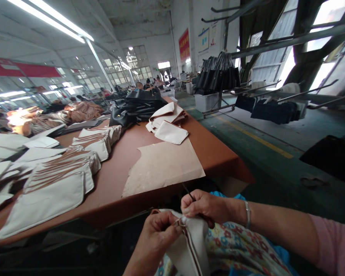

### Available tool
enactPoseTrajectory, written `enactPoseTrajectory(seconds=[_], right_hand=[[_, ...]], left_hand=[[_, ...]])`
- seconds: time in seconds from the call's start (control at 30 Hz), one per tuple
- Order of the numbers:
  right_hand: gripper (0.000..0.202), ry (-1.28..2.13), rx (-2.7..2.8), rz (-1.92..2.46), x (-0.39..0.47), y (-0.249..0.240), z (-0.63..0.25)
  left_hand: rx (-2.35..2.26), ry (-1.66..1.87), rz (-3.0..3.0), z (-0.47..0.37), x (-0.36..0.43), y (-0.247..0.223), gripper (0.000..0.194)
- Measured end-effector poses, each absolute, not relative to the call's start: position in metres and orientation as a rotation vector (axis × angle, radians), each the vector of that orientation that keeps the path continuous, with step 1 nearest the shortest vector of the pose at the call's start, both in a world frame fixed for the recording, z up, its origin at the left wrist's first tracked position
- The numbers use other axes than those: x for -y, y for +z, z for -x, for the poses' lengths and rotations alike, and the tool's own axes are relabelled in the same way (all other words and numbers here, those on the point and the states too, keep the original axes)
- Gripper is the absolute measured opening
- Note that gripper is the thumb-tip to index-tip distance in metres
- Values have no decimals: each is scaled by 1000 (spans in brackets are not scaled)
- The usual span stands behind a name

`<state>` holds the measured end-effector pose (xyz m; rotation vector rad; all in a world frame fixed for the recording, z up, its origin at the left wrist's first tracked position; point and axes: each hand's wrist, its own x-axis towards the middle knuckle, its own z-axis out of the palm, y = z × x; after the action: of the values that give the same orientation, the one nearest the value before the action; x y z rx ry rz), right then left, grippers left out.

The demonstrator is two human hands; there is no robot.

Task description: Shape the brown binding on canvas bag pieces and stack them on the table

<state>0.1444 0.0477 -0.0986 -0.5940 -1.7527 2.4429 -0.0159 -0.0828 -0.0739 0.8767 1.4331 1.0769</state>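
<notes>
Over my lap is a white leather-like bag piece (199, 239) with a brown-edged strip, apparently a zipper, running down its middle. My left hand (161, 234) pinches the top end of the strip between thumb and fingers. Right beside it, my right hand (202, 207) is closed with its fingertips at the same edge. A slim dark pointed tool (188, 191) passes through the right fist, its tip sticking up and a brown rounded end showing below the palm. Its exact kind is unclear. The fingers hide the spot where both hands meet.
Ahead stands a brown-topped table (112, 172) bearing a sheet of brown paper (166, 165), folded white pieces (171, 132), a black stack (138, 107) and rows of white pouches (51, 195). A rack with black bags (217, 74) stands right, and people sit farther back.
</notes>
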Motion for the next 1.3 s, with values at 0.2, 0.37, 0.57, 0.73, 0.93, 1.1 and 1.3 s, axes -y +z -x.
enactPoseTrajectory(seconds=[0.2,0.37,0.57,0.73,0.93,1.1,1.3], right_hand=[[44,1921,2145,611,-42,-87,-141],[19,1746,2253,591,-34,-82,-142],[2,1209,2407,511,-26,-80,-142],[7,1683,2256,624,-33,-85,-142],[26,1748,2218,598,-35,-83,-145],[7,1547,2336,618,-31,-83,-141],[9,1582,2221,666,-32,-93,-137]], left_hand=[[-1536,1108,-844,11,80,-77,19],[-1531,1065,-847,12,81,-73,23],[-1555,1044,-850,11,78,-78,22],[-1507,1055,-780,12,79,-83,25],[-1533,1034,-789,11,81,-79,30],[-1566,1046,-861,11,81,-80,23],[-1577,1031,-884,11,80,-80,19]])
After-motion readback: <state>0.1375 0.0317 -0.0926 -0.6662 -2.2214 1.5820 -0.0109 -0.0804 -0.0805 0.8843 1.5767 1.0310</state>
